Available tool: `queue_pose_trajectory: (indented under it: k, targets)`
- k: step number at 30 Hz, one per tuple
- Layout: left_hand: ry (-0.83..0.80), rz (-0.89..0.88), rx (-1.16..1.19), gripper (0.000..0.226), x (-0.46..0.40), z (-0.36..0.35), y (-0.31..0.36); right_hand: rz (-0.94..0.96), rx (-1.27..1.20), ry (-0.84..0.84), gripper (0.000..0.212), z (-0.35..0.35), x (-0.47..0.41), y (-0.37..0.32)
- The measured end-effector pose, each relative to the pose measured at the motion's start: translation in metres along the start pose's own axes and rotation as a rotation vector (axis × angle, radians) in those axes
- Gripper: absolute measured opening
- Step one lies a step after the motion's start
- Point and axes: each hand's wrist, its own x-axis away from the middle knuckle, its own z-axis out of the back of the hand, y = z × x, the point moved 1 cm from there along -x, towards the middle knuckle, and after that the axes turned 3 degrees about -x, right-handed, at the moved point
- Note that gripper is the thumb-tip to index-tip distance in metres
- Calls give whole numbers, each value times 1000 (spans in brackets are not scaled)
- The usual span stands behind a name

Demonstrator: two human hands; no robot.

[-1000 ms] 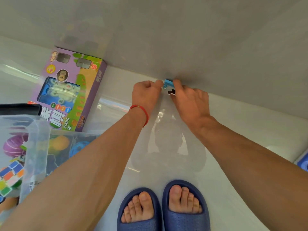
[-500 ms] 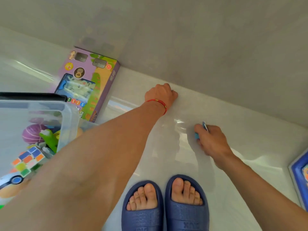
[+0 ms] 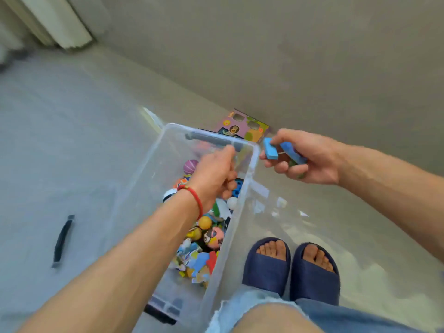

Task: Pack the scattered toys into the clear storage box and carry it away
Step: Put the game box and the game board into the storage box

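Observation:
The clear storage box (image 3: 222,267) stands on the floor in front of me, with several colourful toys (image 3: 206,239) heaped inside. My left hand (image 3: 213,174) hovers over the far half of the box with its fingers curled downward; what they hold, if anything, is hidden. Just past the box's right far corner, my right hand (image 3: 310,159) grips blue toy blocks (image 3: 271,150), one jutting out toward the box rim. A purple boxed game (image 3: 242,128) lies on the floor behind the box, against the wall.
A grey wall (image 3: 312,68) runs close behind the box and my right hand. My feet in dark blue slippers (image 3: 266,265) stand right of the box. A black handle piece (image 3: 63,239) lies on the floor at left. Pale vertical trim (image 3: 60,25) rises at the top left.
Both hands have left the floor by the wall. The right hand has lifted the blue blocks toward the box, the left has swung over it, and my view has turned onto the box.

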Motion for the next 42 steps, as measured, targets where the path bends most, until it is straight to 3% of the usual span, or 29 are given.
queue_pose_trajectory:
  k: [3, 7, 9, 11, 13, 18, 20, 23, 28, 32, 33, 37, 42]
  targets:
    - [70, 112, -95, 31, 33, 64, -22, -127, 152, -65, 16, -77, -2, -15]
    - [101, 200, -175, 33, 63, 101, -54, -62, 196, 23, 7, -140, -6, 10]
    - [106, 233, -157, 28, 71, 106, -67, 41, 197, 60, 24, -146, -11, 22]
    - [115, 253, -134, 22, 75, 106, -75, -1, 276, 35, 40, -150, -10, 21]
    - [152, 189, -272, 27, 68, 103, -76, -14, 407, 89, 40, -146, -8, 7]
    - [255, -205, -666, 46, 28, 90, -44, 235, 761, 551, 28, -64, -29, -37]
    - [282, -353, -837, 56, -5, 89, -27, 236, 1020, 603, 24, -28, -39, -43]
    - [294, -355, -1168, 71, -56, 84, -6, 169, 1193, 583, 26, 9, -65, -36]
    - [291, -350, -1367, 59, -135, 68, 23, 4, 894, 521, 23, 50, -142, 10]
    - [367, -409, -1315, 60, -155, 64, 7, -64, 668, 452, 20, 45, -197, 34]
    - [380, -432, -1295, 59, -157, 63, 4, -86, 670, 424, 15, 41, -211, 34]
    - [359, -446, -1250, 55, -163, 65, 3, -122, 669, 445, 34, 29, -268, 33]
    - [365, -446, -1251, 53, -164, 66, -3, -128, 788, 515, 28, 26, -293, 47]
